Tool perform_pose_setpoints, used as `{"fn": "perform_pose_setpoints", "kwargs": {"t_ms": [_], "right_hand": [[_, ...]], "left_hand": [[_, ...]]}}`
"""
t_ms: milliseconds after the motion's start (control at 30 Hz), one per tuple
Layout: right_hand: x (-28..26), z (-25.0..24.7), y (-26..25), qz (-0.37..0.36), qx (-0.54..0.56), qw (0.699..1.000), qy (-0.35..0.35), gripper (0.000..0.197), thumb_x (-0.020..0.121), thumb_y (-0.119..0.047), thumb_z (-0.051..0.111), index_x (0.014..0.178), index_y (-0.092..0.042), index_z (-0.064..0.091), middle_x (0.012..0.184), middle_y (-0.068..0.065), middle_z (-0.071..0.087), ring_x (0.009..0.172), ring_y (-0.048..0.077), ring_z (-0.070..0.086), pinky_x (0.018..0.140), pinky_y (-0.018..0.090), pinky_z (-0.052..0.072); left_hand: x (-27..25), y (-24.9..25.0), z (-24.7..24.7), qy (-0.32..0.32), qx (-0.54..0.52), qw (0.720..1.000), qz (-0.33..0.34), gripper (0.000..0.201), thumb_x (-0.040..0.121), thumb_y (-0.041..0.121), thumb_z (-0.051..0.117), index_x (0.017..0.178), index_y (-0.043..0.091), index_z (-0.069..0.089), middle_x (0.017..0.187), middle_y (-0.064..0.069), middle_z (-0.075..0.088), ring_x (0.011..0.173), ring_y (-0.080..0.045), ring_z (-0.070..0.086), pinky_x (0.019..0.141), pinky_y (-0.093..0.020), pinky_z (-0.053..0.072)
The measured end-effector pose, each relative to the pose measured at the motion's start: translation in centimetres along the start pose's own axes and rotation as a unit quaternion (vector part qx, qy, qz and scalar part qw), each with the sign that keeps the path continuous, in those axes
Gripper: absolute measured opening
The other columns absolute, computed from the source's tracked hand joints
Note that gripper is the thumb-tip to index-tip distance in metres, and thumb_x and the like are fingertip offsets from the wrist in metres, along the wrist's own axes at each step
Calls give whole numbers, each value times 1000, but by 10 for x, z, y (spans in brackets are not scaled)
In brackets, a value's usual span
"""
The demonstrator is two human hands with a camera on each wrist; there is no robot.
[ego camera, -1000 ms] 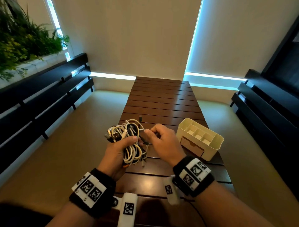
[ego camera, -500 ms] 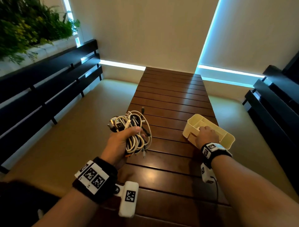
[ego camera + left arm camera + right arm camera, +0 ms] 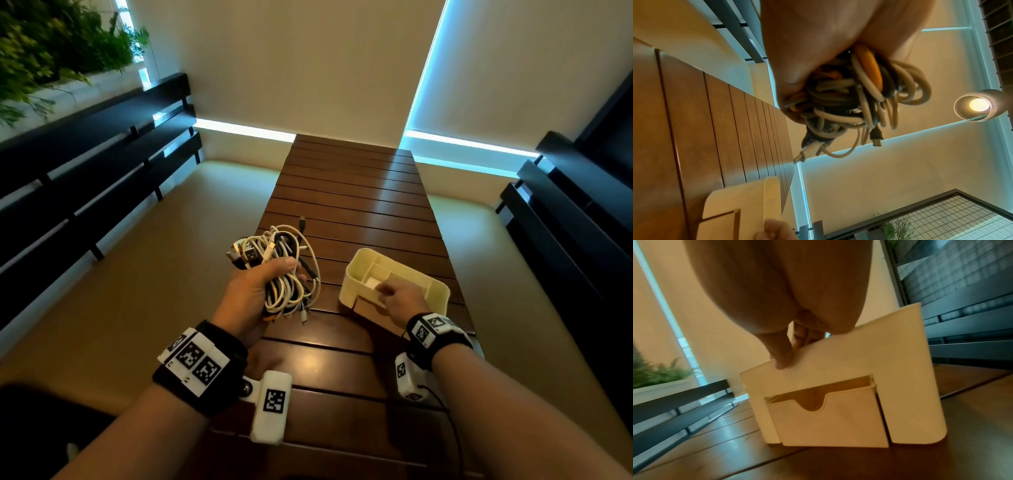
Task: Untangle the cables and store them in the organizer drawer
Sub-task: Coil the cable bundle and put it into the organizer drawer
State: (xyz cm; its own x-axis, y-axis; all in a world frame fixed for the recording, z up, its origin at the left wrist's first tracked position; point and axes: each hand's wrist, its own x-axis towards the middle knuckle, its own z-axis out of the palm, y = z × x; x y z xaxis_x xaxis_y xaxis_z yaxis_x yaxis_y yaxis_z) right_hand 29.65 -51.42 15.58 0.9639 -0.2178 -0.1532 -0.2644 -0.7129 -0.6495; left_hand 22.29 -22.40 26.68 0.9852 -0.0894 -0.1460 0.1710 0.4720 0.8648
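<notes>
Slatted dark-brown wooden table [image 3: 352,212], long and narrow, is seen running toward 12 o'clock, with beige flooring on both sides and dark slatted benches [image 3: 85,164] at 9 and 3 o'clock. Green plants [image 3: 44,44] are noted at 10 o'clock; pale blinds edged with blue light are seen at 12 o'clock.

Item 1: cable bundle [image 3: 284,274], a tangle of white, black and orange leads with several plugs exposed. It is held above the table's near-left part, at 11 o'clock from the wearer. A loose dark plug end is seen sticking up at the bundle's 12 o'clock.

Item 2: left hand [image 3: 253,294]. Fingers and thumb are wrapped tightly round the bundle's middle; in the left wrist view the leads [image 3: 855,100] are seen spilling from the closed fist [image 3: 818,40].

Item 3: cream organizer [image 3: 363,274], open-topped with inner dividers, standing on the table at 1 o'clock. Its drawer [image 3: 830,423], with a notch in the front, is seen pulled slightly out of the body [image 3: 890,369].

Item 4: right hand [image 3: 404,301]. It is placed on the organizer's near top edge, thumb [image 3: 781,353] pressed on the front face and fingers hooked over the rim, so the wall is pinched.
</notes>
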Motion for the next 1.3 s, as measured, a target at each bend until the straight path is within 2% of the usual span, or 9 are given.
{"fn": "perform_pose_setpoints", "kwargs": {"t_ms": [200,300,400,500,633,700,833,1100,1300], "right_hand": [[-57,33,-27,-46,123,982,-137,29,84,-4,73,77,-32,77,94,2,72,89,23,72,82,45,61],[-87,46,-41,-63,125,975,-171,21,88,-7,71,86,-28,73,96,2,73,87,15,73,83,39,61],[-111,53,-52,-90,115,970,-194,16,91,-8,66,97,-24,70,99,1,70,90,12,71,84,33,60],[-122,53,-56,-117,112,974,-161,17,90,-9,68,104,-19,69,102,-3,65,92,11,67,83,28,59],[-134,44,-45,-212,90,973,5,8,84,-15,75,88,-21,72,92,-9,62,85,2,59,74,13,47],[-143,44,-33,-205,109,973,12,10,85,-14,75,86,-23,71,88,-8,66,82,2,61,73,15,49],[-160,51,-8,-107,80,984,-115,13,92,-21,68,101,-28,74,93,-12,70,85,5,66,81,29,57],[-157,64,17,-51,-49,994,-82,35,90,-34,61,124,-42,62,88,-8,71,78,16,67,80,40,59],[-154,60,6,-44,-51,992,-109,4,88,-33,66,92,-31,68,91,-7,68,85,14,66,83,41,58]], "left_hand": [[-16,-12,-17,-9,11,1000,-22,31,75,20,69,96,-3,67,85,-20,67,69,-29,66,63,-38,58],[-24,-16,-26,-9,9,999,-36,50,68,23,75,106,-7,64,91,-22,65,74,-31,66,67,-41,58],[-32,-17,-32,-9,11,999,-42,43,71,21,73,105,-4,65,91,-21,66,76,-30,66,72,-42,58],[-37,-14,-31,2,32,999,-33,41,72,21,71,103,-5,64,91,-23,65,69,-28,66,63,-36,56],[-39,-3,-28,13,42,999,-14,40,73,21,72,103,-5,65,88,-22,64,65,-27,65,58,-34,55],[-43,0,-29,7,36,999,-10,38,75,20,70,105,-4,65,86,-20,66,65,-26,66,58,-34,55],[-54,-2,-32,1,44,999,-16,35,75,20,71,102,-1,67,85,-18,66,68,-27,66,61,-36,56],[-75,-10,-36,20,54,998,-10,28,82,13,69,103,-6,68,83,-18,68,69,-28,66,73,-44,57],[-84,-8,-38,23,69,997,3,40,78,15,73,110,-7,66,88,-21,69,72,-30,68,67,-40,58]]}}
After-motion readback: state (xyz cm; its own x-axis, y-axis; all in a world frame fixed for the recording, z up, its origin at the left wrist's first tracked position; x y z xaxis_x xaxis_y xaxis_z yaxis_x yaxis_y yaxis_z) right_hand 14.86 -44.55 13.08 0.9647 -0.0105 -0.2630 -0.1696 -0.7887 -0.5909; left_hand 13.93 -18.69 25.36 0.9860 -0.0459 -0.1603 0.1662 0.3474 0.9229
